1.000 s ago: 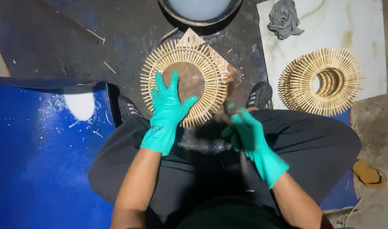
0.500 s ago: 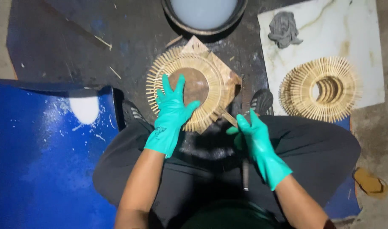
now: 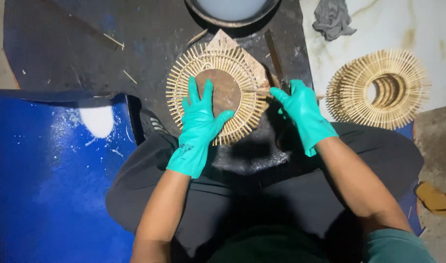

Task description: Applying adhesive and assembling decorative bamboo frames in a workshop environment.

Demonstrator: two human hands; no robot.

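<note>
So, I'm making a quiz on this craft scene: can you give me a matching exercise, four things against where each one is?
Things:
1. left hand
2. right hand
3. grey rag
4. stack of stick rings

Places:
A. crumpled at the top of the pale slab
B. flat on the brown disc of the stick ring
C. lying on the pale slab, off to the right
D. at the ring's right edge, by a dark flat tool

Pairs: 1-B, 2-D, 3-A, 4-C
</note>
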